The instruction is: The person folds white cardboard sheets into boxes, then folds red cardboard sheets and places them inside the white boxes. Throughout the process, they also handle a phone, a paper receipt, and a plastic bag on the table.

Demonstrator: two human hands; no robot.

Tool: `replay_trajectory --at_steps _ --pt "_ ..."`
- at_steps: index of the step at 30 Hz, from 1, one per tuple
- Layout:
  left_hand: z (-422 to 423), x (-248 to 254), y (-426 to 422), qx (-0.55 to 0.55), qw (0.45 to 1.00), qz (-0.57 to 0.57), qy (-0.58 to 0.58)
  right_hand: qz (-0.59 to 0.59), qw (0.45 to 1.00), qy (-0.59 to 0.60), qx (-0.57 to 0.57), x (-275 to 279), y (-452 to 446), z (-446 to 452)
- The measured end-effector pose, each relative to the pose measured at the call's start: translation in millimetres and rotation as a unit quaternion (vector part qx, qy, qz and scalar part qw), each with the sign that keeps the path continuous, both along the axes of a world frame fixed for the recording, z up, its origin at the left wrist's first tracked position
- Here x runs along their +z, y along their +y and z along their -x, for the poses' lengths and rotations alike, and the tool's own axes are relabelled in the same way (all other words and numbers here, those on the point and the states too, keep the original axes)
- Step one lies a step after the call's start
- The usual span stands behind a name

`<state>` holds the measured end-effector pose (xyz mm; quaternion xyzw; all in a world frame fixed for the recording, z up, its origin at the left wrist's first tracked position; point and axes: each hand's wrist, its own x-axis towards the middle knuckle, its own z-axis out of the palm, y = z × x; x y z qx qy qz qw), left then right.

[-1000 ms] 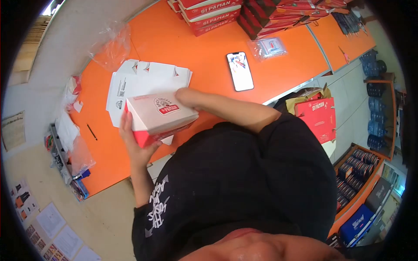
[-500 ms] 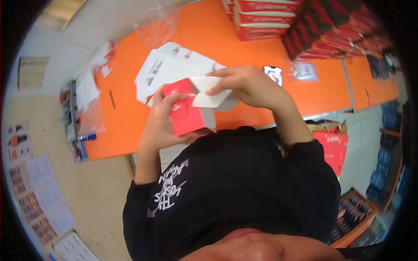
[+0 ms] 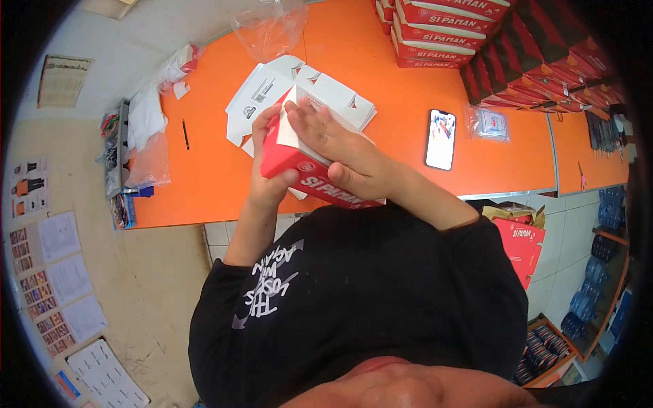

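A red and white cardboard box (image 3: 309, 179) lettered "SI PAMAN" is held in front of my chest, tilted. My left hand (image 3: 266, 173) is closed around its left end, with the thumb on the red front. My right hand (image 3: 340, 146) lies flat over the white upper face, fingers stretched out and thumb beside the lettering. Part of that face is hidden under the hand. Just behind the box, flat white cartons (image 3: 262, 88) with dark printing are stacked on the orange table (image 3: 204, 163).
A phone (image 3: 441, 139) with a lit screen lies on the right, beside a small clear packet (image 3: 491, 125). Red boxes (image 3: 442, 37) are stacked at the back right. On the left are a pencil (image 3: 185, 134) and a grey tray (image 3: 122, 146). A plastic bag (image 3: 269, 30) lies at the back.
The box has turned, so its lettered side now faces me. The raised white flap is down under my right hand, which has moved left and flattened onto the box.
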<state>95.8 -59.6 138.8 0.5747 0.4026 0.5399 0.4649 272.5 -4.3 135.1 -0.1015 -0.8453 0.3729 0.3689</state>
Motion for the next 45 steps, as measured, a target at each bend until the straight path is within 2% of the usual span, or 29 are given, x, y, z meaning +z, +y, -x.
replay_trajectory --at_steps 2,4,6,7,9,10,11,12,14,15,17,18,20,21,22,24,25,27,28,29,30,31,33,34,37,39,42,44,45 --pt "1 7 4 0.025 0.976 0.029 -0.215 -0.032 0.999 -0.043 -0.001 6 2 -4" --pt "22 16 9 0.041 0.963 0.034 -0.265 -0.043 0.991 -0.123 -0.023 5 2 -10" --pt "36 7 16 -0.035 0.940 0.098 -0.326 -0.067 0.995 -0.070 -0.023 6 8 -9" --pt "22 2 16 0.025 0.964 0.211 -0.160 0.047 0.998 0.016 -0.045 3 8 -3" --pt "-36 -1 -1 -0.041 0.993 -0.005 -0.113 0.214 0.958 0.178 -0.066 9 7 9" --pt "-35 0 3 -0.039 0.993 -0.013 -0.111 0.207 0.960 0.180 -0.062 1 14 11" --pt "-33 1 8 -0.056 0.953 0.096 -0.281 0.054 0.983 0.115 -0.132 -15 23 15" --pt "-29 1 10 -0.070 0.872 0.207 -0.438 -0.096 0.974 0.046 -0.202 -26 27 19" --pt "-29 -1 8 -0.064 0.859 0.248 -0.443 -0.141 0.957 0.037 -0.252 -26 20 19" --pt "-29 -1 12 -0.063 0.846 0.281 -0.448 -0.157 0.968 0.014 -0.193 -23 25 14" --pt "-16 -1 17 -0.058 0.856 0.286 -0.426 -0.183 0.980 -0.032 -0.075 -11 33 8" --pt "-12 -2 15 -0.049 0.862 0.298 -0.408 -0.182 0.980 -0.033 -0.074 -3 33 7" --pt "-14 -4 12 -0.080 0.857 0.303 -0.408 -0.006 0.984 0.078 -0.161 22 30 5" --pt "-16 -6 10 -0.071 0.856 0.297 -0.418 0.226 0.964 0.045 -0.136 19 32 2" --pt "-17 -6 10 -0.062 0.855 0.288 -0.426 0.225 0.964 0.044 -0.136 17 34 2" --pt "-16 -7 10 -0.076 0.860 0.284 -0.418 0.077 0.987 0.073 -0.122 10 36 3" --pt "-15 -7 10 -0.089 0.864 0.282 -0.408 0.077 0.987 0.075 -0.122 -2 36 4" --pt "-11 -11 8 -0.088 0.859 0.284 -0.418 -0.142 0.986 -0.025 -0.088 -31 34 6" --pt "-8 -15 8 -0.090 0.853 0.284 -0.429 -0.144 0.985 -0.024 -0.088 -36 34 5" --pt "-1 -40 9 -0.091 0.854 0.282 -0.428 -0.041 0.998 0.005 -0.057 -39 34 2" --pt "9 -80 8 -0.024 0.926 0.265 -0.269 0.065 0.997 0.033 -0.025 -40 32 0" --pt "5 -81 8 0.045 0.965 0.240 -0.100 0.065 0.997 0.033 -0.026 -36 28 1" --pt "-4 -79 2 0.029 0.974 0.202 -0.096 0.184 0.975 -0.067 -0.102 -21 24 2" --pt "-10 -68 0 0.015 0.982 0.163 -0.090 0.181 0.976 -0.066 -0.103 -16 23 1" --pt "-10 -57 2 -0.011 0.979 0.169 -0.111 0.226 0.971 -0.039 -0.074 -11 19 3" --pt "-13 -59 -2 -0.029 0.977 0.173 -0.120 0.314 0.943 0.101 0.046 -22 14 12" --pt "-15 -60 6 -0.005 0.969 0.157 -0.189 0.217 0.976 0.030 0.018 -17 16 7" --pt "-20 -45 12 -0.023 0.989 0.134 -0.057 0.183 0.983 -0.012 -0.031 -12 16 3" --pt "-23 -45 15 -0.028 0.990 0.127 -0.057 0.125 0.990 -0.043 -0.048 -5 18 -1"
